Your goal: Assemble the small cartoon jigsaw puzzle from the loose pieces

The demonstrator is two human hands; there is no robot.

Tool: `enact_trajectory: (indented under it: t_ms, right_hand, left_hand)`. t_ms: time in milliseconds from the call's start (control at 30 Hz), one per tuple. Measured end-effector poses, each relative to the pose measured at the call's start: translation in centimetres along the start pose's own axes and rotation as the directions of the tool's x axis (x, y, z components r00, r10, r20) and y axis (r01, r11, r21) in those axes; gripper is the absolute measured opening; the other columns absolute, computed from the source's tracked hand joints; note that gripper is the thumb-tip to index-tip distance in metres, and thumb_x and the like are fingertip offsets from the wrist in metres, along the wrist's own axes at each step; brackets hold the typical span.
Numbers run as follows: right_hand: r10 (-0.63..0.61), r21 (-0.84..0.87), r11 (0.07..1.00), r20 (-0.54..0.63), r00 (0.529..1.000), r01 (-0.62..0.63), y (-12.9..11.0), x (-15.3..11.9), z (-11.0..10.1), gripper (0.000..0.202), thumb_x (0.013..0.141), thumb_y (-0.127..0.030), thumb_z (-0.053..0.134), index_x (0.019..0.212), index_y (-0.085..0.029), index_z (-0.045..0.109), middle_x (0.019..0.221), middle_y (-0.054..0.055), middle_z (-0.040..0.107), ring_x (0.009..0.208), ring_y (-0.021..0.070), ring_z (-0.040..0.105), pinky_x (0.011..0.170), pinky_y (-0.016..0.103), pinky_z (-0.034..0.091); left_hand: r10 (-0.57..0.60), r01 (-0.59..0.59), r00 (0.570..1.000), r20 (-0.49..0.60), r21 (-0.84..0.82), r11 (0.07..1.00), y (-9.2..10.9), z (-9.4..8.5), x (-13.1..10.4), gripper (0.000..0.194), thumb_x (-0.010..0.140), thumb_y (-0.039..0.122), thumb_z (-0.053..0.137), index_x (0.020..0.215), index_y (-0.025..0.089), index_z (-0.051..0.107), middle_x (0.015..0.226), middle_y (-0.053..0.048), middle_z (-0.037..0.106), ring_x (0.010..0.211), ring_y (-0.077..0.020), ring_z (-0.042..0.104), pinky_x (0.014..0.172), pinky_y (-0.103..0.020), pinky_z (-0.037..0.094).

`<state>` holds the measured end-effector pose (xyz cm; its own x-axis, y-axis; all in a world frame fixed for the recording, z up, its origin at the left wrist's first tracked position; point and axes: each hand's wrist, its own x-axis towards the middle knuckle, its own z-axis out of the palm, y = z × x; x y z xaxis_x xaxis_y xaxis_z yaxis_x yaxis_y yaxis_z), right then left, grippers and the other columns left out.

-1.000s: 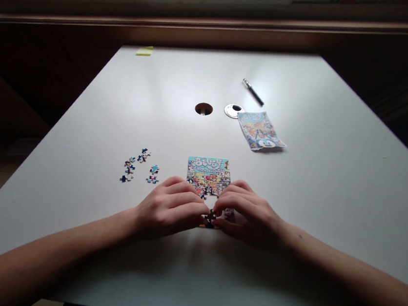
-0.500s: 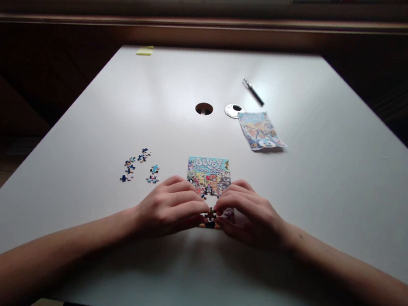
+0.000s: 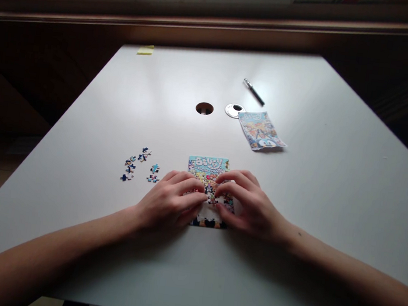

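Observation:
A partly assembled, colourful jigsaw puzzle (image 3: pixel 208 164) lies flat on the white table, with a gap in its lower middle. My left hand (image 3: pixel 173 197) rests over its left side, fingers bent together and fingertips by the gap. Over the right side is my right hand (image 3: pixel 248 202), its thumb and fingers apart around the gap's upper edge. A small puzzle piece (image 3: pixel 213 200) sits between the fingertips of both hands, near the right thumb; whether it is gripped is hard to tell. Several loose pieces (image 3: pixel 130 164) lie to the left, with two more (image 3: pixel 154 168) closer to my left hand.
A printed picture sheet (image 3: pixel 261 131) lies behind my right hand, touching a round metal cover (image 3: pixel 234 111). Beyond are a black and silver pen (image 3: pixel 254 92), a round hole (image 3: pixel 204 109) in the table and a yellow sticky note (image 3: pixel 145 50) at the far left.
Both hands have moved slightly away from me, up the puzzle. The dark piece held between the fingertips over the gap now lies picture side up at the gap's upper edge.

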<state>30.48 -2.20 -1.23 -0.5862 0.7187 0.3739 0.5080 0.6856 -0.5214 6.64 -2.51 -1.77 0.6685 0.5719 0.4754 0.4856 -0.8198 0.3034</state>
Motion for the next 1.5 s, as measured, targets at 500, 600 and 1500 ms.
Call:
enact_trajectory:
  t_ms: [500,600,1500]
  right_hand:
    - [0.033,-0.012,0.999,0.019,0.999,-0.033,0.1,-0.04,0.18,0.013,0.081,-0.017,0.066,0.091,-0.022,0.06,0.108,0.007,0.064,0.104,0.0242,0.055,0.094,0.044,0.044]
    - [0.036,-0.015,0.999,0.022,0.999,-0.035,0.05,0.0,0.16,0.013,0.08,-0.016,0.065,0.091,-0.022,0.06,0.108,0.007,0.064,0.104,0.0244,0.055,0.094,0.045,0.043]
    - [0.037,-0.022,0.999,0.036,0.999,-0.036,0.01,0.08,0.07,0.013,0.081,-0.017,0.064,0.093,-0.023,0.062,0.108,0.008,0.062,0.104,0.0253,0.055,0.093,0.045,0.044]
  left_hand:
    - [-0.032,0.031,0.998,0.063,0.01,0.999,0.07,-0.03,0.03,0.01,0.091,0.019,0.057,0.097,0.022,0.066,0.106,-0.003,0.068,0.102,-0.0204,0.057,0.089,-0.036,0.044]
    - [-0.036,0.036,0.997,0.065,0.007,0.999,0.1,-0.05,0.08,0.01,0.092,0.019,0.057,0.096,0.022,0.066,0.106,-0.003,0.068,0.102,-0.0203,0.057,0.089,-0.036,0.043]
    - [-0.045,0.045,0.995,0.089,0.002,0.999,0.14,-0.11,0.17,0.011,0.092,0.021,0.056,0.097,0.022,0.066,0.107,-0.004,0.068,0.103,-0.0208,0.055,0.09,-0.036,0.044]
